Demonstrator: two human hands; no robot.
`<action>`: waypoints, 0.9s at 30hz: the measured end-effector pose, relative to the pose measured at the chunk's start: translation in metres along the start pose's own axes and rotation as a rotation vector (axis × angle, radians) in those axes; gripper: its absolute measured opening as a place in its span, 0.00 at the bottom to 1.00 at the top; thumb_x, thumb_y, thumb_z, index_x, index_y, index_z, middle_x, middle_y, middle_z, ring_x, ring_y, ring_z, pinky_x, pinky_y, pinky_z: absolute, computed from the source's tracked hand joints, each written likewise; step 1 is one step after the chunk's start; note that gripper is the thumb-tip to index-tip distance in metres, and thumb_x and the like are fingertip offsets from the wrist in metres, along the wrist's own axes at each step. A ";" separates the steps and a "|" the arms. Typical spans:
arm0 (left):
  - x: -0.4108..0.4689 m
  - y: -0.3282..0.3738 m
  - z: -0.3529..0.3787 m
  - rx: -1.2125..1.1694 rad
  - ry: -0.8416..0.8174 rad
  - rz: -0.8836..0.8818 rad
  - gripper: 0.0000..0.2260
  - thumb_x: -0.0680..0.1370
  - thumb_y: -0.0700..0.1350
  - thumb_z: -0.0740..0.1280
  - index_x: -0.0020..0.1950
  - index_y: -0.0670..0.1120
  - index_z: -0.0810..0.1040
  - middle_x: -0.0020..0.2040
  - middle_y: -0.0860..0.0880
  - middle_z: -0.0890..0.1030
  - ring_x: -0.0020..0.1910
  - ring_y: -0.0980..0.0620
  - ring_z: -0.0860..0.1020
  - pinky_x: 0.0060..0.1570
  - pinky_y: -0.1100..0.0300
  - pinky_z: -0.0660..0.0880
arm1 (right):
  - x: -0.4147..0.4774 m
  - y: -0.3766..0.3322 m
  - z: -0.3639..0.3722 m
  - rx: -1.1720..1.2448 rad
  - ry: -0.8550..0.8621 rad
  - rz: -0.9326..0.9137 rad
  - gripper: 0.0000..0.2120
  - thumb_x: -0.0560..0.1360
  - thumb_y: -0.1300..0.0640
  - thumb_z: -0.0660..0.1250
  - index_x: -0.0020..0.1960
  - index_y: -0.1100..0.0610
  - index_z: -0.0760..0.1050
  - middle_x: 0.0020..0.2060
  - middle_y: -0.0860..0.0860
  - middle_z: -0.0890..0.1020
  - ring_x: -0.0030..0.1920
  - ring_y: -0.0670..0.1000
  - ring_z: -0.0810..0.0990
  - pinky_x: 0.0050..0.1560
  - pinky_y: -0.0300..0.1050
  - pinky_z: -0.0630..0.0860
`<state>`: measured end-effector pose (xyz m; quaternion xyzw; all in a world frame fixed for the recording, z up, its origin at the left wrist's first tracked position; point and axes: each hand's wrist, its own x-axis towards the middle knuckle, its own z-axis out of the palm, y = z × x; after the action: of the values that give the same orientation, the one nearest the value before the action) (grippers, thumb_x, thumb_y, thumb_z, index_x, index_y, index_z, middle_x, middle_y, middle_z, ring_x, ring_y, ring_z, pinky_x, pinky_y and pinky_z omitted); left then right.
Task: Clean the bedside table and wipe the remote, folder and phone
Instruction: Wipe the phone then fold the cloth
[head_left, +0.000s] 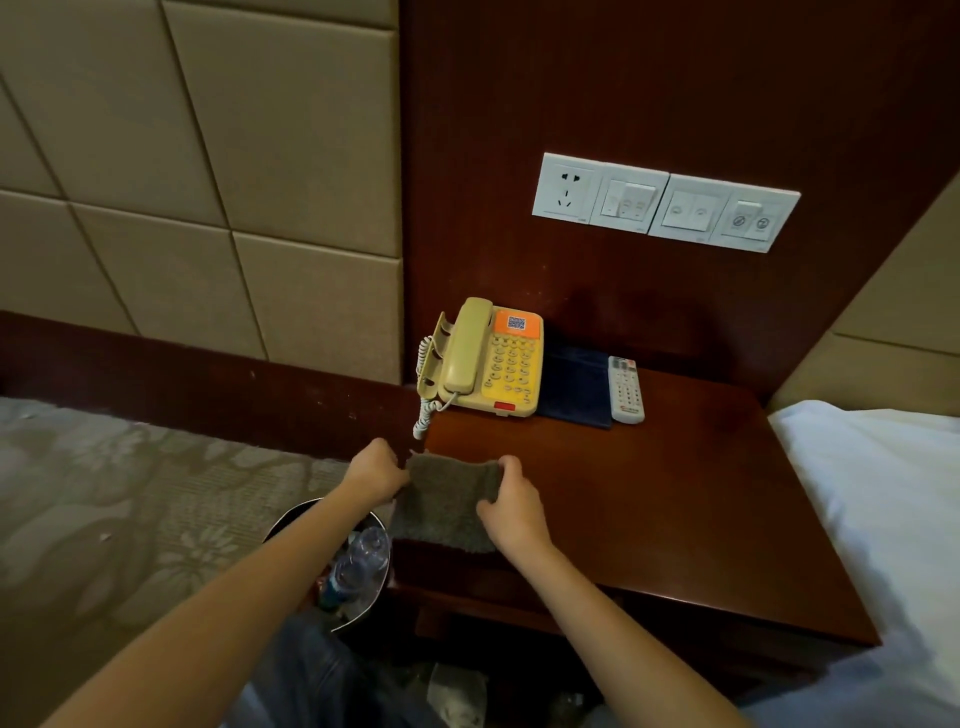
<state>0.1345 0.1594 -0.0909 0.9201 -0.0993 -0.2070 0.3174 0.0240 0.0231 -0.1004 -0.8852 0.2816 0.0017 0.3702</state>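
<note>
left hand and right hand pinch a cloth at the front-left edge of the bedside table.

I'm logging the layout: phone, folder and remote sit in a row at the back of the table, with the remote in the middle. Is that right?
Not quite: the head view shows the folder in the middle, the phone left of it and the remote right of it, at the back of the table.

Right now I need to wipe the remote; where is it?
Head view: the remote lies at the back of the table, right of the dark folder beside the phone.
</note>
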 end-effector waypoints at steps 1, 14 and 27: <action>-0.002 0.000 0.003 0.032 0.043 0.016 0.11 0.78 0.45 0.66 0.55 0.40 0.71 0.51 0.43 0.75 0.50 0.46 0.75 0.48 0.55 0.72 | -0.002 0.001 -0.002 -0.093 0.032 -0.034 0.26 0.77 0.58 0.64 0.73 0.53 0.58 0.65 0.53 0.70 0.63 0.53 0.73 0.58 0.46 0.76; -0.005 -0.030 0.061 0.574 0.037 0.644 0.48 0.64 0.68 0.19 0.78 0.46 0.44 0.78 0.51 0.45 0.72 0.56 0.35 0.69 0.61 0.35 | -0.007 0.036 0.017 -0.734 -0.112 -0.426 0.37 0.74 0.41 0.29 0.78 0.59 0.39 0.77 0.56 0.41 0.77 0.54 0.40 0.74 0.54 0.38; -0.017 -0.012 0.041 0.565 -0.022 0.539 0.38 0.74 0.66 0.36 0.78 0.46 0.42 0.78 0.50 0.42 0.76 0.54 0.40 0.73 0.58 0.39 | -0.011 0.022 -0.019 -0.755 -0.155 -0.321 0.29 0.82 0.43 0.46 0.79 0.54 0.43 0.78 0.57 0.45 0.77 0.57 0.43 0.75 0.61 0.42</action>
<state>0.1014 0.1516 -0.1218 0.9099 -0.3939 -0.0907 0.0934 0.0002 0.0035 -0.0982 -0.9887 0.0910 0.1139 0.0352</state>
